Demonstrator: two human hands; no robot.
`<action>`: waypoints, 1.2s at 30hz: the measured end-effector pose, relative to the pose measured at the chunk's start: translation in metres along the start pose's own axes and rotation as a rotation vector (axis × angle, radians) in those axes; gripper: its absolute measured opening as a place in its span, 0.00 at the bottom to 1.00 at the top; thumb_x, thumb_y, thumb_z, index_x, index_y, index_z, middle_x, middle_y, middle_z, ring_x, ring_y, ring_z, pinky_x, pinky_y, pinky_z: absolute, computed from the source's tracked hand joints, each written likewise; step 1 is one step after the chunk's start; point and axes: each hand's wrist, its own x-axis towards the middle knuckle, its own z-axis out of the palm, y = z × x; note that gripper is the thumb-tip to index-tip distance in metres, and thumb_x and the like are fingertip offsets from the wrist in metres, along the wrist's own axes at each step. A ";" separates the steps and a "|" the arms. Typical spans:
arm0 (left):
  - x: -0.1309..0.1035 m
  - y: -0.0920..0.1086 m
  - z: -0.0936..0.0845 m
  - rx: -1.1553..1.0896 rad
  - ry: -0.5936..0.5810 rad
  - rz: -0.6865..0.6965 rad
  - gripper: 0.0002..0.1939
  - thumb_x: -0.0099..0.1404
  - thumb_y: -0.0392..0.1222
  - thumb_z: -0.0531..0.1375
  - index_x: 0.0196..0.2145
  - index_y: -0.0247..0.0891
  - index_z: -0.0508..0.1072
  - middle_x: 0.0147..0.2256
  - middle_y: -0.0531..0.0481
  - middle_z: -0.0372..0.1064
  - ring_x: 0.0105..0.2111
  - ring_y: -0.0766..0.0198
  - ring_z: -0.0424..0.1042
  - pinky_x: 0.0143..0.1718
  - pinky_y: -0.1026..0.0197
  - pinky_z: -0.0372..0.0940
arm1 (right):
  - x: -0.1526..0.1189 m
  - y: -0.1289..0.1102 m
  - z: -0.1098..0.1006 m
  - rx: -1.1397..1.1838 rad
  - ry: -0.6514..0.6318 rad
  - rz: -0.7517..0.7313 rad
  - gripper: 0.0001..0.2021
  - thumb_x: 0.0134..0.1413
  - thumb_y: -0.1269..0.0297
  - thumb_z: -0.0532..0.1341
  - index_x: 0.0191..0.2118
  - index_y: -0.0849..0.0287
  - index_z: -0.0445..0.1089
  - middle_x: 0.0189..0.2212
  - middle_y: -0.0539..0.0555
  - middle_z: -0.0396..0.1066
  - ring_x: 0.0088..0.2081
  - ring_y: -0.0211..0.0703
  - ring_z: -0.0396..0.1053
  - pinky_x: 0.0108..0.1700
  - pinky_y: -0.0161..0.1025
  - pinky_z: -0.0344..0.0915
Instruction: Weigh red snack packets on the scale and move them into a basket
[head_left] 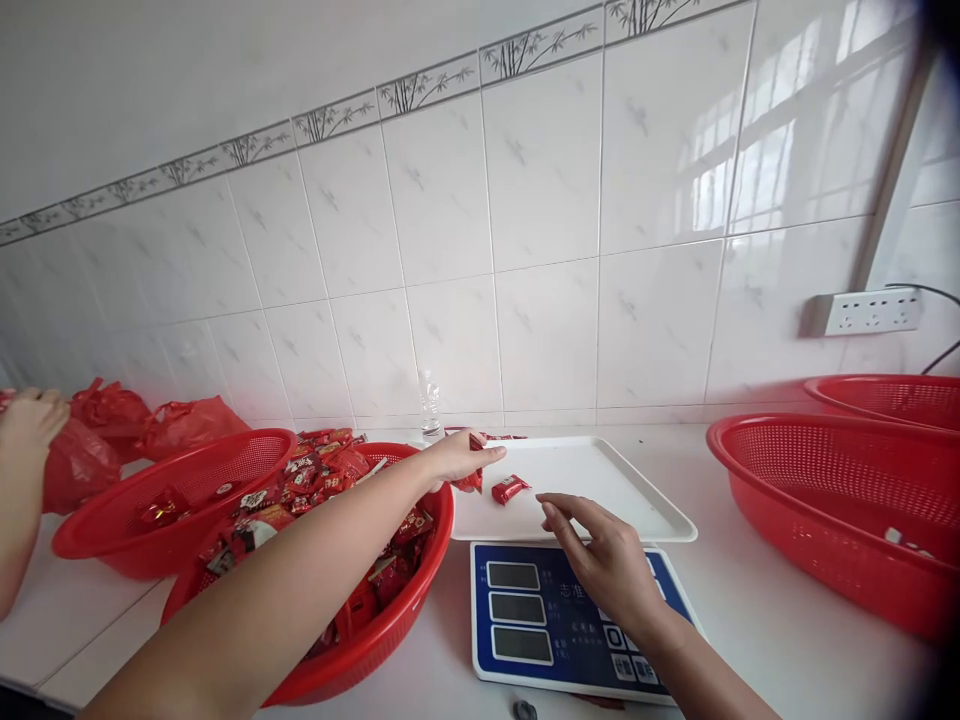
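My left hand [459,458] is closed on red wrapped packets over the left edge of a white tray [600,490]. One red packet [510,489] lies on the tray between my hands. My right hand [592,545] hovers over the tray's front edge and the blue scale panel [517,640], thumb and fingertips close together; whether anything small is between them I cannot make out. Under my left forearm stands a red basket [431,580] heaped with red wrapped packets [311,475].
Another red basket [259,450] with a few packets stands left, near red plastic bags [187,425] and another person's hand [34,415]. A clear bottle [430,405] stands by the wall. Red baskets [817,500] are at right, below a power strip [870,312].
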 end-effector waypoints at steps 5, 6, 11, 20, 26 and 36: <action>0.002 -0.002 0.002 -0.037 -0.071 0.030 0.32 0.57 0.52 0.60 0.54 0.39 0.55 0.51 0.39 0.60 0.47 0.58 0.64 0.34 0.64 0.66 | 0.000 -0.001 -0.001 0.003 -0.016 0.020 0.15 0.58 0.55 0.50 0.39 0.57 0.70 0.31 0.55 0.74 0.31 0.42 0.72 0.27 0.35 0.69; 0.001 -0.002 0.001 -0.033 -0.072 0.029 0.31 0.58 0.51 0.59 0.55 0.39 0.54 0.52 0.39 0.59 0.49 0.58 0.62 0.36 0.63 0.65 | 0.000 0.000 -0.001 -0.001 -0.017 0.022 0.15 0.58 0.55 0.50 0.39 0.57 0.70 0.31 0.55 0.74 0.31 0.42 0.72 0.28 0.35 0.69; -0.009 -0.008 -0.022 0.158 -0.001 0.009 0.20 0.59 0.45 0.57 0.49 0.36 0.63 0.51 0.41 0.62 0.48 0.58 0.64 0.39 0.63 0.63 | 0.000 0.002 0.001 -0.009 -0.031 0.036 0.15 0.58 0.55 0.49 0.38 0.57 0.70 0.32 0.55 0.74 0.33 0.42 0.72 0.29 0.35 0.69; -0.042 -0.065 -0.064 0.790 -0.270 -0.002 0.36 0.43 0.49 0.66 0.50 0.40 0.65 0.53 0.44 0.61 0.51 0.50 0.61 0.50 0.56 0.58 | -0.001 0.004 0.001 -0.029 -0.048 0.026 0.15 0.58 0.54 0.50 0.37 0.55 0.70 0.32 0.53 0.74 0.32 0.42 0.73 0.28 0.35 0.69; -0.057 -0.078 -0.051 0.931 -0.106 0.093 0.25 0.51 0.40 0.62 0.48 0.43 0.67 0.51 0.45 0.62 0.49 0.51 0.63 0.48 0.55 0.59 | -0.001 0.002 0.001 -0.039 -0.040 0.007 0.14 0.58 0.55 0.50 0.37 0.55 0.70 0.31 0.53 0.74 0.31 0.43 0.73 0.27 0.35 0.68; -0.042 -0.040 -0.047 0.572 0.072 0.245 0.33 0.54 0.42 0.60 0.57 0.40 0.56 0.53 0.46 0.62 0.51 0.56 0.63 0.50 0.59 0.58 | 0.000 0.002 0.000 -0.030 -0.027 0.025 0.14 0.58 0.55 0.50 0.36 0.56 0.69 0.32 0.54 0.74 0.32 0.43 0.73 0.28 0.36 0.69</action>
